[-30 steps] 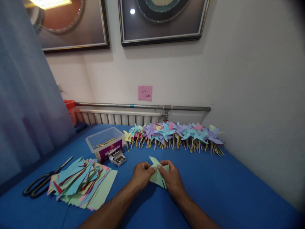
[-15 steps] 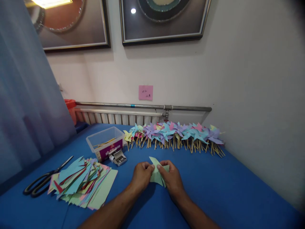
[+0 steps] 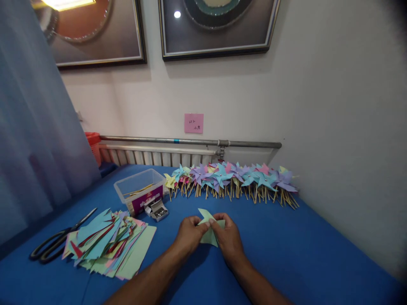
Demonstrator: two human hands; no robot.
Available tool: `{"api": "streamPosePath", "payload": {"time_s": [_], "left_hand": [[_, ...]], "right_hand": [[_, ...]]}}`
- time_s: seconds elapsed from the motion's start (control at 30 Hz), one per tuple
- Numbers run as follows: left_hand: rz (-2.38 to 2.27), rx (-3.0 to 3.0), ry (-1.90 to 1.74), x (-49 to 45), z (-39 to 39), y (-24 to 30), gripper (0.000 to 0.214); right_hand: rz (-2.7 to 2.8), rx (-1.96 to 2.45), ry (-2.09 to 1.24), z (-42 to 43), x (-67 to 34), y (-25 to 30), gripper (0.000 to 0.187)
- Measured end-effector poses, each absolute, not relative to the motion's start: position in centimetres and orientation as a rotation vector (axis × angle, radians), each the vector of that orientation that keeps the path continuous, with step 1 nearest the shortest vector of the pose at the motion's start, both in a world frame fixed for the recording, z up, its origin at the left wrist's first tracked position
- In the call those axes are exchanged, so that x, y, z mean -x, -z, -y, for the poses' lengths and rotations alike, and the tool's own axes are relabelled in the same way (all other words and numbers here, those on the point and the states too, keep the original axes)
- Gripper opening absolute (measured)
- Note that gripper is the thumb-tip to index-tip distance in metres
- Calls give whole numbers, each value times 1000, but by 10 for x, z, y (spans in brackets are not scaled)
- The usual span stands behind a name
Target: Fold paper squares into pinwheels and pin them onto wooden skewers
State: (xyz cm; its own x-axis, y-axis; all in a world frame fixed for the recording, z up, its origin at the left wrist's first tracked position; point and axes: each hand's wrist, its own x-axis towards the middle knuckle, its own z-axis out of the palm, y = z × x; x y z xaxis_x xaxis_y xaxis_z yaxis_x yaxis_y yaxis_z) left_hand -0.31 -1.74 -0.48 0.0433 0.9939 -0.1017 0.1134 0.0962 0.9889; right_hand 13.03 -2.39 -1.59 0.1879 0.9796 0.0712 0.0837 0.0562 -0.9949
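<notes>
Between my two hands is a pale green paper pinwheel (image 3: 209, 238), partly folded, with one pointed blade sticking up and another at the right. My left hand (image 3: 190, 233) pinches it from the left, thumb toward its middle. From the right, my right hand (image 3: 228, 237) is closed on it, its thumb also pressed near the centre. The two thumbs almost meet, and they hide the middle of the paper. No stick or pin shows on this piece.
Left lie a stack of cut coloured paper (image 3: 110, 243) and black-handled scissors (image 3: 60, 241). Behind them stand a clear plastic box (image 3: 140, 190) with sticks and a small carton of metal pins (image 3: 157, 210). Finished pinwheels (image 3: 229, 176) on sticks line the blue table's (image 3: 286, 250) back edge.
My left thumb has moved right and inward to the paper's centre, close to my right thumb. The lower right blade looks folded in; the rest stays put.
</notes>
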Motion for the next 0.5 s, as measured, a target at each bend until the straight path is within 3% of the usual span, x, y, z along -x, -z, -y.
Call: {"api": "streamPosePath", "payload": {"time_s": [0.5], "left_hand": [[-1146,-1015,-1207,-1,15,3,34]], "right_hand": [[1222,1337,-860,26,-127,12,24]]}}
